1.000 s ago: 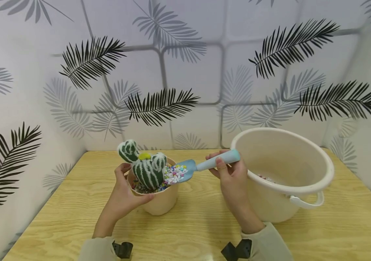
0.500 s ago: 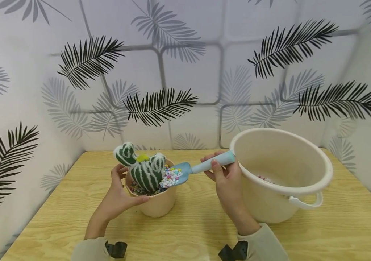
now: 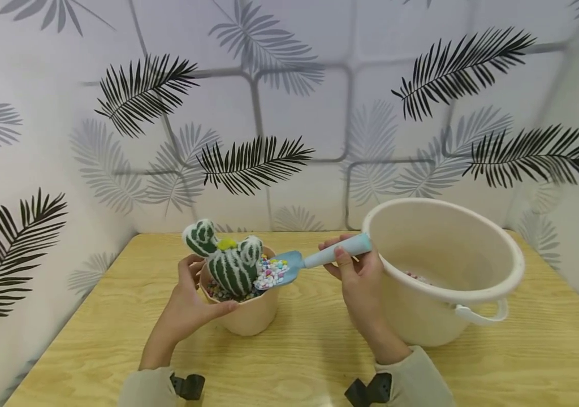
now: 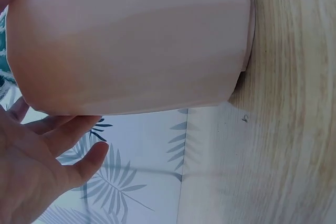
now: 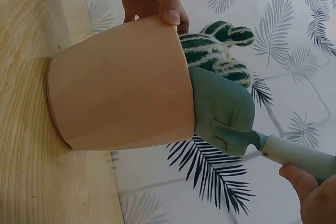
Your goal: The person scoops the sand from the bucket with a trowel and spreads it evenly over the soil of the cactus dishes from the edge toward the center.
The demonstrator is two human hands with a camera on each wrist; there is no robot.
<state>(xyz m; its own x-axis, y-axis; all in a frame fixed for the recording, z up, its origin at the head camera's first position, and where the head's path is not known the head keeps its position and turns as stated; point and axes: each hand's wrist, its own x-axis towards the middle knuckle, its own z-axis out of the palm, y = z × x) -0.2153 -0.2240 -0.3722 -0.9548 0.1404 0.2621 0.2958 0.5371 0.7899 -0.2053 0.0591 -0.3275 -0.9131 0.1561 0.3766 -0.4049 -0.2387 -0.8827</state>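
A peach-coloured flower pot (image 3: 250, 316) stands on the table, holding a striped green toy cactus (image 3: 230, 271) with white fuzz and a yellow tuft. Around the cactus base lie small mixed pebbles. My left hand (image 3: 188, 308) grips the pot's rim from the left, thumb along the front and fingers round the back. My right hand (image 3: 361, 282) holds a blue trowel (image 3: 339, 252) by its handle. White and coloured pebbles (image 3: 271, 271) are heaped on the trowel's blade, which overlaps the pot's right rim. In the right wrist view the blade's underside (image 5: 223, 108) faces the camera beside the rim.
A large cream bucket (image 3: 422, 316) with a white handle (image 3: 483, 314) stands to the right, close to my right hand. Some pebbles (image 3: 417, 277) lie at its bottom. Behind the wooden table (image 3: 289, 362) rises a leaf-patterned wall (image 3: 299, 124).
The trowel has shifted slightly left, its tip a little further over the pot. Pebbles still sit on its blade. The left hand keeps its hold on the rim.
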